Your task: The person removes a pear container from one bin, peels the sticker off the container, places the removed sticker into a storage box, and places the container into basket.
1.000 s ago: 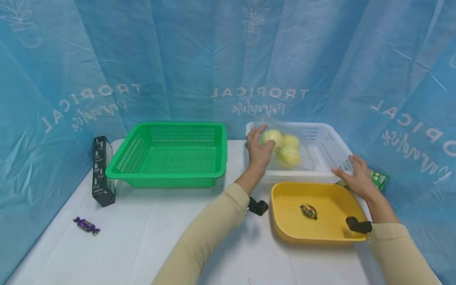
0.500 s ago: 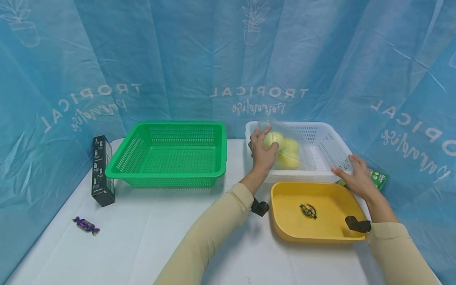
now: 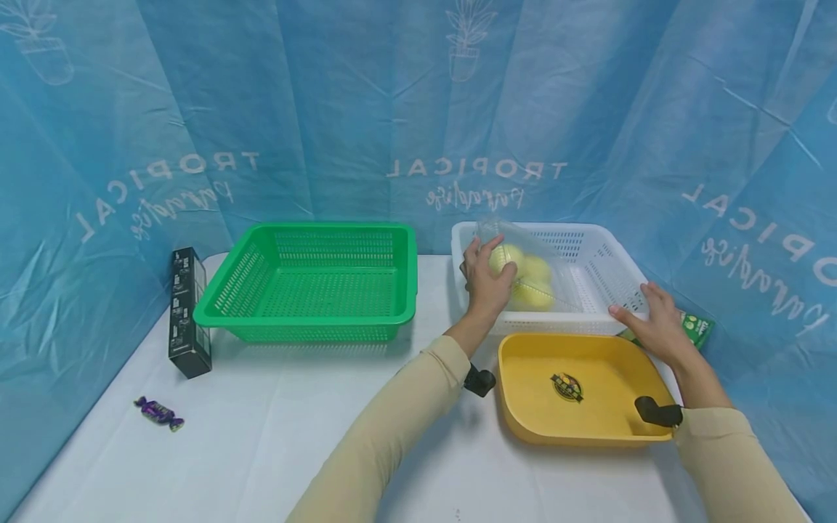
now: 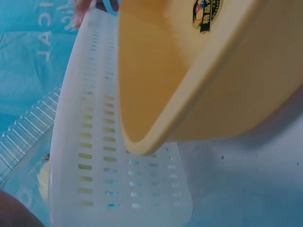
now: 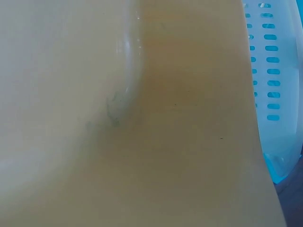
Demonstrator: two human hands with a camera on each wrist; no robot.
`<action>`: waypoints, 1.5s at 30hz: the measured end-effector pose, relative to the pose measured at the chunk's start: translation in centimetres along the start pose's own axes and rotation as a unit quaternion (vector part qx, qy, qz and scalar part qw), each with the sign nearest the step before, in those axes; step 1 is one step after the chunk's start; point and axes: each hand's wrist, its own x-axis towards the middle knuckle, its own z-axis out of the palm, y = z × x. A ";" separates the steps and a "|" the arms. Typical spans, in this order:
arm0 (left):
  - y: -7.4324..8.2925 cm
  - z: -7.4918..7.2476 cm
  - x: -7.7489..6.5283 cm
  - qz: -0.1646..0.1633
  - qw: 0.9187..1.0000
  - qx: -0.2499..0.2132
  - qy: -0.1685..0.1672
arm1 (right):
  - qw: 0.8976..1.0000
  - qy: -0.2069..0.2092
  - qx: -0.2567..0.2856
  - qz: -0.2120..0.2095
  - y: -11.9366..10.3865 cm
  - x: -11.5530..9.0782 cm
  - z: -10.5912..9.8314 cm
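A clear plastic package (image 3: 561, 280) with ribbed edges lies tilted inside the white basket (image 3: 556, 318). Several round pale-yellow fruits (image 3: 532, 294) show through it. My left hand (image 3: 489, 280) holds the package at its left end, thumb and fingers spread across the nearest fruit; some fingertips are hidden behind it. At the basket's front right corner, my right hand (image 3: 657, 323) grips the rim with the thumb toward the inside. In the left wrist view, part of my left hand (image 4: 14, 213) shows at the lower left, beside the white basket wall (image 4: 90, 142).
Directly in front of the white basket stands a yellow tub (image 3: 588, 414). A green packet (image 3: 696, 328) lies partly hidden behind my right hand. To the left are a green basket (image 3: 301, 321), a black box (image 3: 189, 312) and a purple wrapped candy (image 3: 159, 413).
My left hand has shifted slightly right and down with the package, which sits a little further into the white basket. My right hand has stayed at the rim.
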 end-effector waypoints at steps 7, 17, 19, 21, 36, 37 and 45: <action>-0.2 -0.2 0.3 -0.005 0.998 0.041 -0.041 | 1.000 0.001 -0.001 0.014 0.1 0.0 0.0; -0.7 -0.8 0.6 -0.060 0.993 0.052 -0.082 | 1.000 0.007 -0.007 0.012 0.0 0.0 0.1; -0.7 -0.9 0.7 -0.070 0.992 0.059 -0.088 | 1.000 0.006 -0.008 0.013 0.0 0.1 0.0; -0.6 -0.9 0.8 -0.079 0.990 0.070 -0.095 | 1.000 0.005 -0.010 0.012 0.0 0.1 0.0; -0.5 -0.7 1.2 -0.128 0.978 0.115 -0.121 | 1.000 0.004 -0.014 0.011 -0.1 0.0 0.0; -0.5 -0.7 1.2 -0.130 0.977 0.119 -0.120 | 1.000 0.003 -0.012 0.010 -0.1 0.0 0.0; -0.2 -0.5 1.3 -0.170 0.966 0.153 -0.124 | 1.000 0.004 -0.010 0.013 0.0 0.1 0.1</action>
